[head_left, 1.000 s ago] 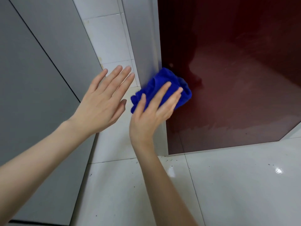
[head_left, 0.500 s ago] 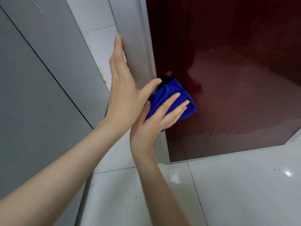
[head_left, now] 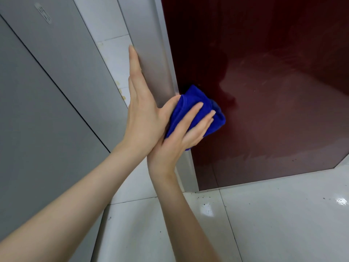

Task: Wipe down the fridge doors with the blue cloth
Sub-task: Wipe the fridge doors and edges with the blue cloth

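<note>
White glossy floor tiles spread out below me, and grey cabinet panels fill the whole left side, with a strip of pale wall tiles showing between them and the fridge. Right ahead, the dark red fridge door, shiny enough to throw back dim reflections, runs down almost to the floor. Along its left edge is the fridge's grey side panel.

Both my arms reach in from the bottom left. My left hand lies flat against that grey side panel, fingers straight and pressed together, pointing up, thumb angled out to the right so it touches the edge of the cloth. My right hand sits just below and beside it, the two hands touching at the heel. Its fingers are straight and slightly spread, pressing on the cloth rather than gripping it; its thumb I cannot see.

And the blue cloth itself: bunched up, flat against the red door, hard up against the door's left edge and in its lower part.

Down at the fridge's foot, dark specks dot the tiles, and a small glare spot shines at far right.
</note>
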